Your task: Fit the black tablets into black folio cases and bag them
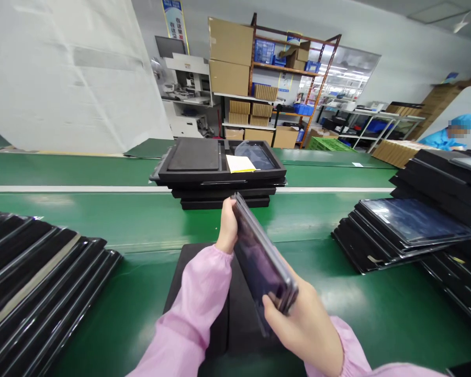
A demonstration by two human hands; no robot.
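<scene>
Between my hands a small stack of thin, glossy dark screen panels [257,256] is tilted on edge above the table. My left hand [228,226] grips the far end, its thumb on the top edge. Around the near end my right hand [304,319] is closed, thumb across the glossy face. Underneath lies a black foam tray or pad [192,283], partly hidden by my sleeve and the panels. Just beyond stands a stack of black foam trays [220,180]; its top one holds a dark panel under clear film and a yellow-edged paper slip [240,164].
Black trays are stacked high at the left [43,272]. More trays stand at the right, with glossy panels [416,220] on a lower pile. Green work surface [141,298] shows between them. A person in a blue cap [465,123] is at the far right. Shelving with boxes stands behind.
</scene>
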